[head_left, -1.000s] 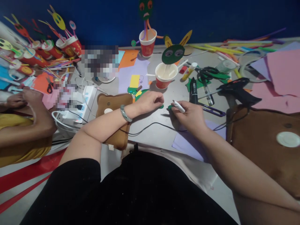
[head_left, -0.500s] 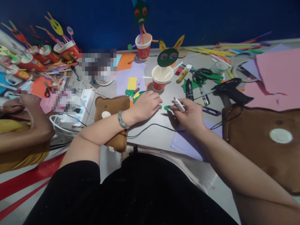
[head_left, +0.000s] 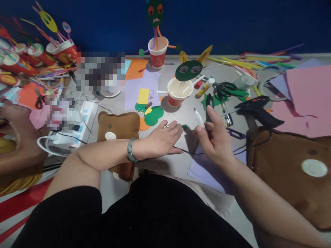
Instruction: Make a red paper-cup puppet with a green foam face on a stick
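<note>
A white marker (head_left: pixel 198 118) is held by my right hand (head_left: pixel 218 137), between the thumb and a finger, its dark tip pointing up and away from me. The other fingers of that hand are raised. My left hand (head_left: pixel 163 139) lies low over the table, palm down, its fingers stretched out to the right. Just past those fingertips is a small green paper piece (head_left: pixel 183 127), partly hidden. Beyond the left hand lie green paper shapes (head_left: pixel 154 116). Ahead stands a paper cup (head_left: pixel 178 98) bearing a green oval face (head_left: pixel 189 70) with yellow ears.
A black glue gun (head_left: pixel 260 110), scissors (head_left: pixel 224 90), a glue stick (head_left: pixel 206 87) and a purple cutter (head_left: pixel 235 133) lie to the right. A cable runs below my hands. Brown cushions (head_left: pixel 281 151) flank me. Left are a power strip (head_left: pixel 84 120) and a co-worker's arm (head_left: pixel 31 131).
The view has shifted slightly. My left hand has moved toward me and right, uncovering green shapes. My right hand has turned and lifted its fingers, still holding the marker, away from the small green piece.
</note>
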`<state>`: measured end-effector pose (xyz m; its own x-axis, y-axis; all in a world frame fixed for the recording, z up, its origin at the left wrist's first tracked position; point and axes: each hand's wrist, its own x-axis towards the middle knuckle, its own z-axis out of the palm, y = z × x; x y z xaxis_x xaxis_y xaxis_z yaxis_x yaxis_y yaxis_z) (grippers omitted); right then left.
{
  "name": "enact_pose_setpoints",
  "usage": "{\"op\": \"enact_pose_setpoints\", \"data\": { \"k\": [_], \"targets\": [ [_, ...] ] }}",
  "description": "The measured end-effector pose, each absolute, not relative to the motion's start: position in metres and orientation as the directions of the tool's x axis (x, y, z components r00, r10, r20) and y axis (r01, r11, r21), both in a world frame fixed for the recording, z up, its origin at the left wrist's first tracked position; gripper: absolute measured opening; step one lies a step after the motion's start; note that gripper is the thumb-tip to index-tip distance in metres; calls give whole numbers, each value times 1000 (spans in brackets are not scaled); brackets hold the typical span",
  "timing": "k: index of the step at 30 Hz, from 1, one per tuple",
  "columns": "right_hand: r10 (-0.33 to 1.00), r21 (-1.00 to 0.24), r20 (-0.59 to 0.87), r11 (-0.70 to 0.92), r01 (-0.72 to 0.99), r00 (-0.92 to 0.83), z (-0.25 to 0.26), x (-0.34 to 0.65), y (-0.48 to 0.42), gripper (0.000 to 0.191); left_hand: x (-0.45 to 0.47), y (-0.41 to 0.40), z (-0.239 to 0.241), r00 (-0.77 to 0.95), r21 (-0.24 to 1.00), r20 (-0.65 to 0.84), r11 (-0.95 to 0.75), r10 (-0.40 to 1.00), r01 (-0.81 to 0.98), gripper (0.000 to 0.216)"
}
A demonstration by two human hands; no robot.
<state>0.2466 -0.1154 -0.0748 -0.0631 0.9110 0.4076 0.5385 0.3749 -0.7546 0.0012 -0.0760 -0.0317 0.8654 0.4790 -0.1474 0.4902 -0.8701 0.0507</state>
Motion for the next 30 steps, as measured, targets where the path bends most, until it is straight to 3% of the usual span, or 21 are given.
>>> {"op": "enact_pose_setpoints", "data": {
  "k": [6, 11, 13, 15, 18, 21, 25, 30],
  "targets": [
    [820, -694, 531, 565, 446, -213, -55, 248, -116, 48, 5, -77, -31, 854, 34, -186, -865, 486, 500, 85],
    [899, -884, 432, 437, 167, -69, -55, 250, -123, 43, 3, -82, -24, 892, -17, -120, -899, 436, 438, 81],
    [918, -909, 391, 396, 134, -63, -56, 249, -126, 39, 1, -88, -22, 914, -39, -83, -918, 396, 394, 79],
    [913, -894, 402, 408, 188, -69, -58, 247, -126, 33, 0, -94, -22, 925, -80, -34, -924, 378, 374, 78],
    [900, -809, 434, 411, 421, -43, -62, 244, -123, 23, -1, -101, -24, 924, -133, 19, -915, 382, 381, 75],
    [923, -720, 377, 341, 604, -73, -68, 245, -117, 16, 0, -104, -24, 911, -115, -3, -905, 412, 409, 72],
    [946, -647, 285, 308, 698, -154, -75, 247, -111, 13, 1, -105, -18, 884, -75, -70, -886, 462, 458, 71],
    [932, -604, 306, 348, 717, -194, -83, 240, -106, 14, 0, -104, -11, 826, -94, -128, -836, 549, 541, 73]
  ]
}}
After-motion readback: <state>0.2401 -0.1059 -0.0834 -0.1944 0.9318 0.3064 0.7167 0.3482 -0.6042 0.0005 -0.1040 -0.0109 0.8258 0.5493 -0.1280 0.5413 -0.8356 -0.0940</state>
